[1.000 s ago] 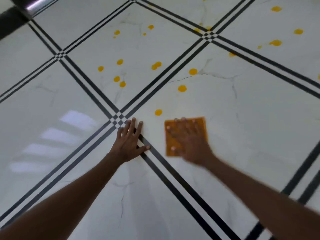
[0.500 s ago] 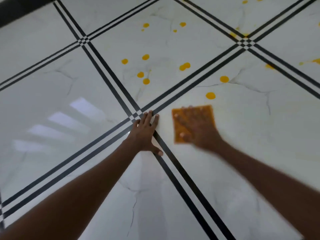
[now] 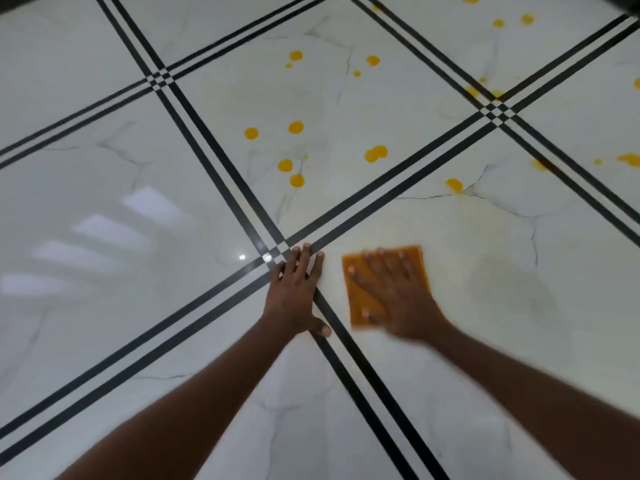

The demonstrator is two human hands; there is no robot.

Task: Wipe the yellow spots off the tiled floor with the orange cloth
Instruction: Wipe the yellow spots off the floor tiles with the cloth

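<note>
Orange cloth lies flat on the tiled floor, lower centre-right, under the spread right hand; left hand braces flat, fingers straight; yellow spots remain above; best press evenly, sweeping toward the nearest spot.

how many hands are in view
2: the left hand flat on the tiled floor at the stripe crossing, the right hand pressing the orange cloth beside it.
</note>
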